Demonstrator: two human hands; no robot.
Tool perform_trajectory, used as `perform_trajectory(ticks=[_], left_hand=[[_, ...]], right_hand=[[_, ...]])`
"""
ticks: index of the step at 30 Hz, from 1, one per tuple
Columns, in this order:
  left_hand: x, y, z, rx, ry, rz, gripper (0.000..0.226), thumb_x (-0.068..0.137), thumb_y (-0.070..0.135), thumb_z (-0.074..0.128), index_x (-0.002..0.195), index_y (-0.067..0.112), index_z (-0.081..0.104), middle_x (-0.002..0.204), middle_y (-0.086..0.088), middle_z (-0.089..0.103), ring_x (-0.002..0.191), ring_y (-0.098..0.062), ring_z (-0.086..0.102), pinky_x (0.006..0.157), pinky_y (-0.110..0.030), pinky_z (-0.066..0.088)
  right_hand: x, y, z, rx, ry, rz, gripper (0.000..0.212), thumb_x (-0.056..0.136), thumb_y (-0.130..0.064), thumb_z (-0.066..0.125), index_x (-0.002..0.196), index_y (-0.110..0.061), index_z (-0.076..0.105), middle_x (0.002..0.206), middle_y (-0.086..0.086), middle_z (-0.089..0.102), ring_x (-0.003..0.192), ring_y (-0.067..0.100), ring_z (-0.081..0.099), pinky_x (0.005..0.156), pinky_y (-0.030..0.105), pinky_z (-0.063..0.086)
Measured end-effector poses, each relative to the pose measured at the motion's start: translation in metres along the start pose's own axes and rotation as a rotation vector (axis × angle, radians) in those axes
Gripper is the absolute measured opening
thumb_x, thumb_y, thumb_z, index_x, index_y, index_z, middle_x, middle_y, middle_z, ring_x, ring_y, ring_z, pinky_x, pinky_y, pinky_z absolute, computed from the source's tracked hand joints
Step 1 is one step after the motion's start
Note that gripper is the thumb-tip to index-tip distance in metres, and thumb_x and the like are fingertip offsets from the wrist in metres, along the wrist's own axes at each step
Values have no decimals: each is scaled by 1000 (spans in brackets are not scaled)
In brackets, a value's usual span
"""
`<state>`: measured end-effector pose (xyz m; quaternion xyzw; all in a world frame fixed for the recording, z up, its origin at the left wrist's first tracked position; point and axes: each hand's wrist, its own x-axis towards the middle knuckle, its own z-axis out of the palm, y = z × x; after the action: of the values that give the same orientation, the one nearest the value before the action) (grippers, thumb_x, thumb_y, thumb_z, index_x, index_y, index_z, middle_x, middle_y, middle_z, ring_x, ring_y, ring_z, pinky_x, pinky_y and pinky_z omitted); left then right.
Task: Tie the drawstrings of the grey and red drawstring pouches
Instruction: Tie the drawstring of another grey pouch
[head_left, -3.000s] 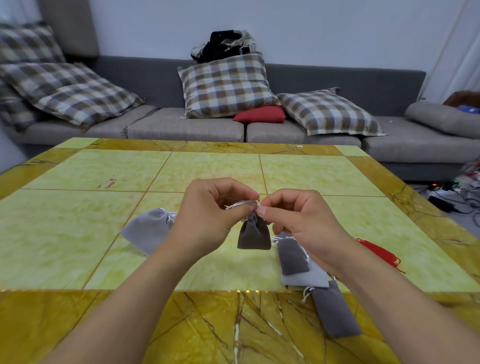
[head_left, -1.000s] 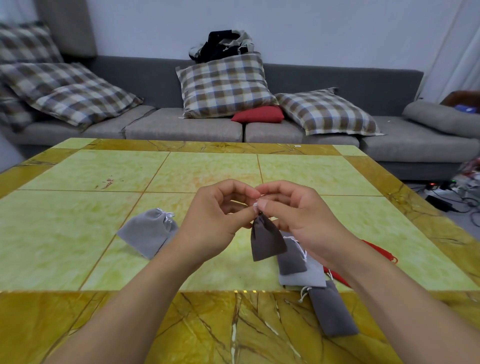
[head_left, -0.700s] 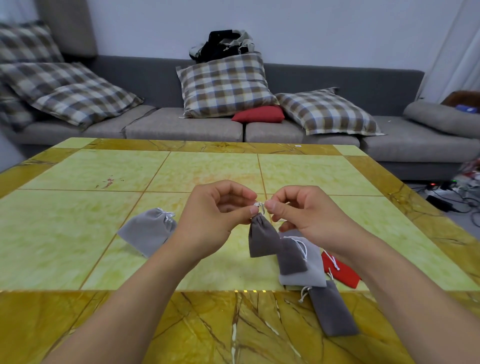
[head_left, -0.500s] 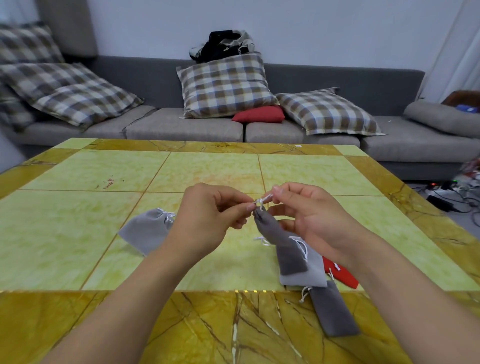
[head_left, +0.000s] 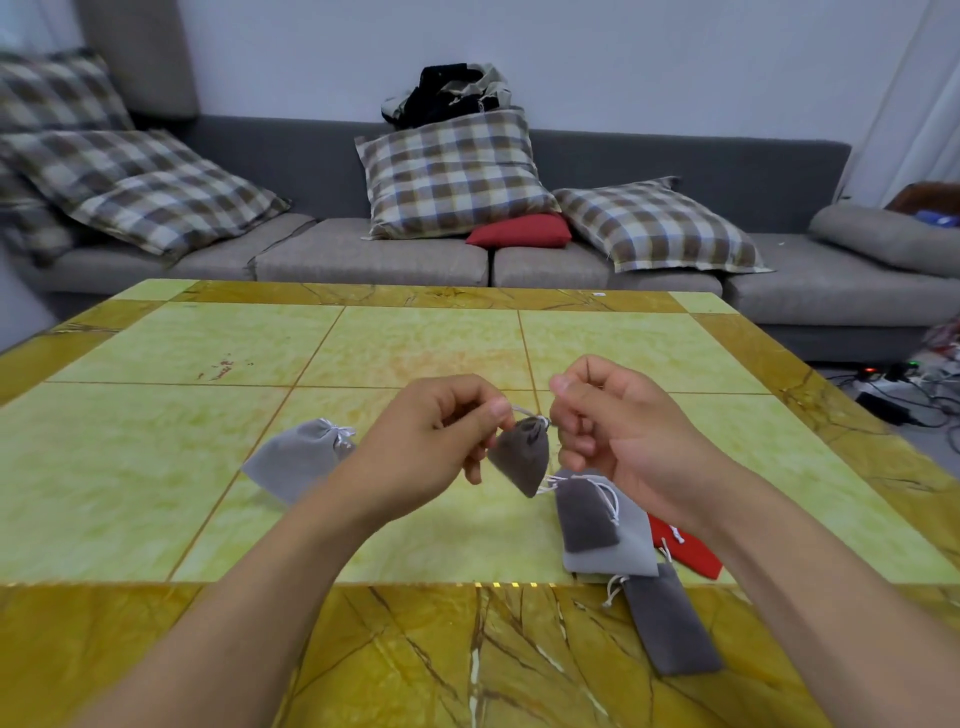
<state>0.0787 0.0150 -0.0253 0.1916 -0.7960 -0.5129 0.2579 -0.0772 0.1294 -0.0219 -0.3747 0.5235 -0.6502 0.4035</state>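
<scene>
Above the worktop (head_left: 156, 467), left hand (head_left: 431, 441) and right hand (head_left: 618, 441) each pinch a drawstring end of the dark grey pouch (head_left: 521, 460); it looks light and limp, best held by its cords.

Right forearm hides most of the red pouch (head_left: 691, 551)

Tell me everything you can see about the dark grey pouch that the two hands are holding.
The dark grey pouch is small, of soft, velvet-like cloth, with a pale drawstring at its gathered mouth. It hangs tilted above the table, mouth up and bottom corner down. The left hand pinches the string on one side, and the right hand holds the other side, so its mouth looks drawn shut. Whether a knot is tied I cannot tell.
</scene>
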Motion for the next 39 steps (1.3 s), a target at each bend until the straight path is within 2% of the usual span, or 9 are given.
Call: perform_trajectory(ticks=[7,13,15,18,20,23,27,34,39], left_hand=[[3,0,11,-261,-4,-2,24,97,20,55,77,10,63,93,0,66,74,-14,44,59,-23,34],[1,-2,7,-273,2,-49,24,95,23,58,91,4,72,93,-10,70,67,-7,45,60,-19,37],[1,-3,8,-304,-1,-53,26,94,22,59,96,0,72,92,-17,70,66,-7,44,60,-20,36],[0,-1,7,-369,-15,-54,24,94,20,58,97,5,75,77,-1,68,67,-8,46,58,-19,36],[1,-1,4,-347,3,-32,21,94,19,58,94,10,77,87,-4,72,71,-9,49,60,-21,38],[2,-3,0,-245,33,5,18,95,15,59,95,12,77,102,-6,75,78,-10,56,63,-22,43],[1,-4,-3,-143,18,33,14,89,16,67,97,14,78,95,2,77,78,-5,63,63,-18,46],[4,-7,-9,-78,-9,98,14,83,5,72,95,6,78,88,-3,78,81,-16,71,66,-21,53],[3,-7,-5,83,-49,180,12,85,15,72,94,18,80,82,-6,76,81,-32,67,74,-50,55]], right_hand=[[0,1,0,-474,5,-176,14,92,-18,67,100,-7,70,65,20,53,54,23,49,54,41,52],[-2,0,-7,-784,-2,-270,25,84,-33,74,67,-16,68,64,21,61,58,36,62,56,47,49],[-1,1,-7,-784,-21,-281,29,83,-31,75,63,-13,62,61,20,57,54,31,57,53,44,45],[0,-1,-8,-731,-85,-278,22,87,-18,73,71,-6,64,60,1,59,58,11,57,55,23,47],[-1,-4,-10,-714,-106,-288,14,89,-12,70,76,-9,68,65,-9,62,61,7,58,60,17,48],[-2,-4,-10,-735,-55,-347,10,87,-16,73,78,-19,72,81,-2,62,72,9,59,64,21,49],[-4,-5,-8,-763,-21,-379,7,85,-19,75,79,-21,74,95,-3,64,87,11,62,71,31,50],[-6,-9,-7,-625,-20,-390,5,79,-9,79,83,-11,81,75,-1,77,74,13,72,69,22,55],[-7,-8,-3,-628,3,-438,11,76,-9,80,85,-16,81,77,-5,78,77,7,73,71,20,57]])
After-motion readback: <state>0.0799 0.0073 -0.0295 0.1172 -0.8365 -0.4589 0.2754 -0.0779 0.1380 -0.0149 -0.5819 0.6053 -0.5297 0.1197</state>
